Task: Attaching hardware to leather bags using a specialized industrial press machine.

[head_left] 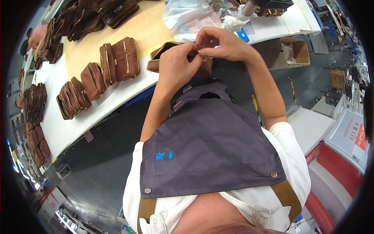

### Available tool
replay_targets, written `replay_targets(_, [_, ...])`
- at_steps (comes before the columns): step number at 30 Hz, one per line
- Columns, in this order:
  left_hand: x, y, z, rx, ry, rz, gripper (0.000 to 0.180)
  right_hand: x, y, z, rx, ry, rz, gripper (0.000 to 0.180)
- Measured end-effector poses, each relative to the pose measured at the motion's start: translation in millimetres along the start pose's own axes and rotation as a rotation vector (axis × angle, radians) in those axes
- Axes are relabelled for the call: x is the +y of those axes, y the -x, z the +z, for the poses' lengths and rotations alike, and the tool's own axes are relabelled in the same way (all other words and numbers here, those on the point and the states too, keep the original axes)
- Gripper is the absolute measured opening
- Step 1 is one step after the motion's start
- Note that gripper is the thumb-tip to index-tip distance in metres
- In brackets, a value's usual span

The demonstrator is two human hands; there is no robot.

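Observation:
A brown zippered bag (205, 69) lies at the table's front edge, partly hidden behind my hands. My left hand (177, 63) is closed over its near side, thumb and fingers pinching close to the zipper edge. From the right, my right hand (225, 45) meets it, thumb and forefinger pinched together against the left fingertips. A tiny gold-coloured bit shows between the fingertips; its kind is too small to tell. To the left of my hands stand several finished-looking brown bags with gold zippers (125, 58).
The white table (113, 103) carries a tan board (150, 19) and piles of brown bags (83, 17). Clear plastic sheeting (189, 17) lies at the back beside a metal machine post (248, 8). A cardboard box (300, 52) stands low on the right.

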State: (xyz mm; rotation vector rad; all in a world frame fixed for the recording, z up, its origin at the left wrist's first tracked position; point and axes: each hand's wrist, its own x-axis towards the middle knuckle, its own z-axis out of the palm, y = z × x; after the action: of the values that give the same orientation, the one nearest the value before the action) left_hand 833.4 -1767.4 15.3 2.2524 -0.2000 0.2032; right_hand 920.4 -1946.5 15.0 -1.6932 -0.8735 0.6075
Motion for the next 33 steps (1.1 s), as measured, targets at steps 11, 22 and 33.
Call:
replay_targets(11, [26.0,-37.9,24.1,-0.724,0.737,0.130,0.013,-21.0,78.0,-42.5,-0.316,-0.028,0.396,0.047])
replay_targets(22, [4.9,-95.1,57.6,-0.412,0.630,-0.052,0.015,0.4,59.8,-73.6,0.218,-0.129,0.318,0.042])
replay_targets(33, [2.4,-130.2,54.0,-0.434,0.784,-0.303,0.019,0.5,38.5,-99.5,0.215,-0.226,0.447,0.046])
